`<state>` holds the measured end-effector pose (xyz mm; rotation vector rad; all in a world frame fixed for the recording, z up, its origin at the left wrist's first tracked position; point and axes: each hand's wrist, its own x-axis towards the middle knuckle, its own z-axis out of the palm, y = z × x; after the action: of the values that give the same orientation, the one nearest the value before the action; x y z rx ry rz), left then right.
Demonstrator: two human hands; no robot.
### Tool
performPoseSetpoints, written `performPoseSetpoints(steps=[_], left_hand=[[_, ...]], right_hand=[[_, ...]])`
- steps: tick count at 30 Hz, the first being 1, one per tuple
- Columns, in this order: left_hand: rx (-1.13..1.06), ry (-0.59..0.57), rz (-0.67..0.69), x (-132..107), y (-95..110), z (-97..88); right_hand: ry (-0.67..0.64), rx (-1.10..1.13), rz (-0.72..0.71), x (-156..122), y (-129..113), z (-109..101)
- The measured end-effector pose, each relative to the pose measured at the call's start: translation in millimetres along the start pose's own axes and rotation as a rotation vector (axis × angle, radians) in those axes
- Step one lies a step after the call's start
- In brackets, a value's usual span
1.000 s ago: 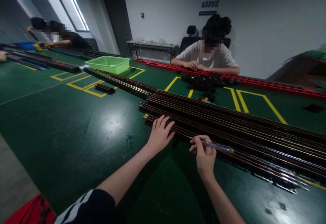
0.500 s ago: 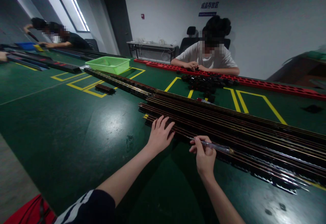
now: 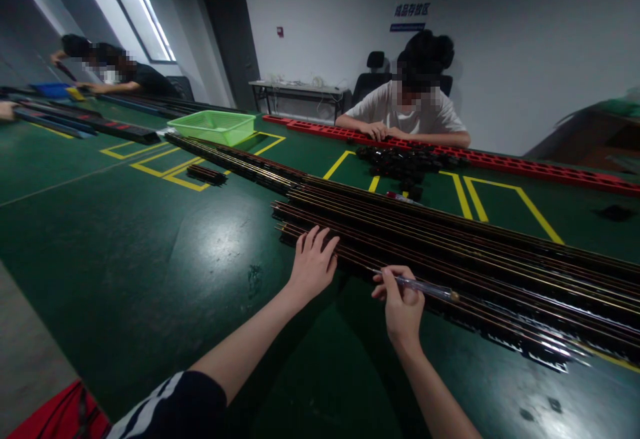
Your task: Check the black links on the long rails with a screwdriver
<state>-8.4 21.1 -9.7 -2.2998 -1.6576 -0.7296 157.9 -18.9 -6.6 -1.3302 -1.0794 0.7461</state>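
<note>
At a green work table [image 3: 125,246], a person's left hand [image 3: 311,267] lies flat, fingers spread and gripping nothing, on the near end of a bundle of long dark rails [image 3: 450,249] with copper-coloured lines. The rails lie side by side across the table and run off to the right. The right hand [image 3: 400,302] is closed in a pinch around a slim clear-handled tool [image 3: 425,286], whose tip lies against the nearest rail. The rails look stiff but thin and very long, so they are likely to sag or whip if lifted by one end. Their glossy faces may be slippery, and a hold by the edges at two well-separated points seems safest. The tool looks light and suits a fingertip grip. Across the table a co-worker [image 3: 415,116] sits at a red strip [image 3: 500,159], near a pile of black parts [image 3: 400,162].
</note>
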Motion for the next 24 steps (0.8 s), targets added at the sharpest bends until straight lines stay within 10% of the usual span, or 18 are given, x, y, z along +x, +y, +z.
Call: performPoseSetpoints(steps=[24], left_hand=[[0.018,0.014,-0.059,0.1,0.1,-0.8]], right_hand=[[-0.004,0.015,0.001,0.1,-0.7,-0.5]])
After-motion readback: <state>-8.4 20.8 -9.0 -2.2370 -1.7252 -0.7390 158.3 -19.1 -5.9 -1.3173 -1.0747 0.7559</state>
